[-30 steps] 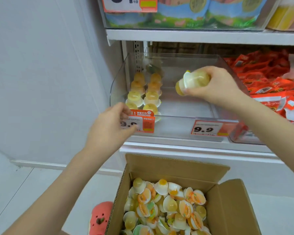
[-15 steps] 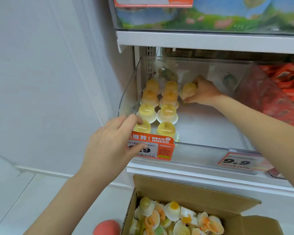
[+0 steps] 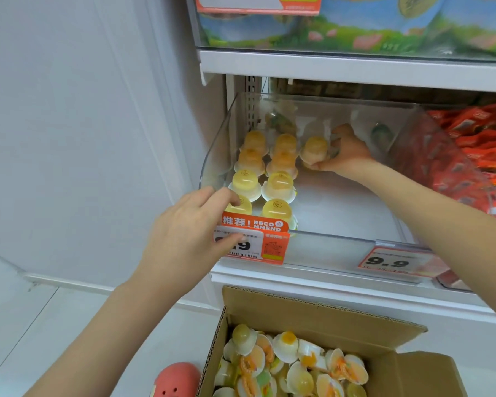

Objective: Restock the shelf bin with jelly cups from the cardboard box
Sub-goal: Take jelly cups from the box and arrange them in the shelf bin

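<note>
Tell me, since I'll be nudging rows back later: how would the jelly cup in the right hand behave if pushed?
The jelly cup looks dome-shaped on a wider flat rim, so upright it would probably slide rather than roll. Its glossy plastic may be slippery against the clear bin. The right hand wraps it easily, suggesting it is light and could tip.

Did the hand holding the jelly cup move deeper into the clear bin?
Yes. The right hand went from above the bin's front to the back, setting its jelly cup beside the two rows of cups in the shelf bin.
</note>
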Motion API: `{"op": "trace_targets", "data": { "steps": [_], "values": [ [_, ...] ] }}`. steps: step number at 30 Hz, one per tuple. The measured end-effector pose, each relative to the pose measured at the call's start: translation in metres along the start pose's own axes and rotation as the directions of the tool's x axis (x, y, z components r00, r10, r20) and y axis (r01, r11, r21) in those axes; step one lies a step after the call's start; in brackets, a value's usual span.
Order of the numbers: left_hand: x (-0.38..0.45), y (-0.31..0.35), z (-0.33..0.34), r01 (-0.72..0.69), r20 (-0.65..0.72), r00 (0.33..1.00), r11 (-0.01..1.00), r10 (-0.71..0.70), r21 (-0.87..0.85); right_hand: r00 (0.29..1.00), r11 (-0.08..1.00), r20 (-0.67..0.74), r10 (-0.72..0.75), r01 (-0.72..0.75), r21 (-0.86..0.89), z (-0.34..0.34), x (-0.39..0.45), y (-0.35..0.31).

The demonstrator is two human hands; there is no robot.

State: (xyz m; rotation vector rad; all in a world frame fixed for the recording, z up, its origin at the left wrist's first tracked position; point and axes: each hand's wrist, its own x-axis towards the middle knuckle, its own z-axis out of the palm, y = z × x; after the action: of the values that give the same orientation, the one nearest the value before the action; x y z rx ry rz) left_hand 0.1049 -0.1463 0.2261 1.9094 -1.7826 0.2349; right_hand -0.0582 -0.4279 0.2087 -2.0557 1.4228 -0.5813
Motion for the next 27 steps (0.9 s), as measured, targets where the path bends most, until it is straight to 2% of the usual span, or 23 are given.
{"op": "trace_targets", "data": {
  "steps": [2,4,6,8,10,12,14,15,17,19,22,24,26,27],
  "values": [
    [-0.003,0.004,-0.004,0.015,0.001,1.0,1.0,-0.015,-0.022,0.998,0.999,-0.048,-0.032,0.033,0.038,-0.016,-0.021,-0.003],
    [-0.009,0.008,-0.009,0.022,0.004,1.0,0.999,-0.021,-0.042,0.974,0.989,-0.175,-0.142,0.148,0.023,-0.033,-0.061,-0.001],
    [-0.016,0.014,-0.012,-0.005,0.02,1.0,1.0,0.005,-0.031,0.911,0.956,-0.302,-0.281,0.292,-0.007,-0.044,-0.121,0.006],
    [-0.026,0.022,-0.012,-0.039,0.052,0.998,0.999,0.04,-0.025,0.815,0.901,-0.405,-0.414,0.43,-0.055,-0.046,-0.187,0.012],
    [-0.037,0.033,-0.012,-0.051,0.105,0.993,0.998,0.054,-0.032,0.753,0.862,-0.442,-0.489,0.496,-0.107,-0.032,-0.24,0.028],
    [-0.048,0.043,-0.009,-0.057,0.193,0.979,0.997,0.065,-0.046,0.809,0.875,-0.349,-0.473,0.478,-0.078,-0.009,-0.276,0.051],
    [-0.061,0.055,0.003,-0.066,0.344,0.936,0.997,0.076,-0.041,0.909,0.919,-0.136,-0.394,0.391,-0.046,0.018,-0.301,0.082],
    [-0.068,0.059,0.013,-0.076,0.426,0.901,0.996,0.084,-0.038,0.938,0.937,-0.016,-0.346,0.345,-0.047,0.031,-0.309,0.098],
    [-0.084,0.065,0.04,-0.134,0.587,0.8,0.991,0.124,-0.027,0.943,0.953,0.198,-0.266,0.289,-0.095,0.056,-0.315,0.129],
    [-0.109,0.068,0.075,-0.188,0.748,0.649,0.982,0.139,-0.019,0.923,0.956,0.35,-0.163,0.235,-0.174,0.076,-0.321,0.158],
    [-0.15,0.057,0.132,-0.231,0.929,0.365,0.972,0.055,0.033,0.847,0.962,0.532,0.013,0.135,-0.238,0.103,-0.328,0.183],
    [-0.177,0.046,0.167,-0.298,0.976,0.216,0.953,0.018,0.048,0.765,0.939,0.644,0.007,0.217,-0.268,0.12,-0.332,0.188],
    [-0.199,0.037,0.197,-0.289,0.992,0.126,0.957,-0.002,0.039,0.675,0.882,0.736,-0.04,0.37,-0.291,0.138,-0.338,0.185],
    [-0.208,0.032,0.209,-0.253,0.994,0.108,0.967,-0.01,0.037,0.634,0.835,0.77,-0.068,0.459,-0.304,0.148,-0.342,0.182]
  ]
}}
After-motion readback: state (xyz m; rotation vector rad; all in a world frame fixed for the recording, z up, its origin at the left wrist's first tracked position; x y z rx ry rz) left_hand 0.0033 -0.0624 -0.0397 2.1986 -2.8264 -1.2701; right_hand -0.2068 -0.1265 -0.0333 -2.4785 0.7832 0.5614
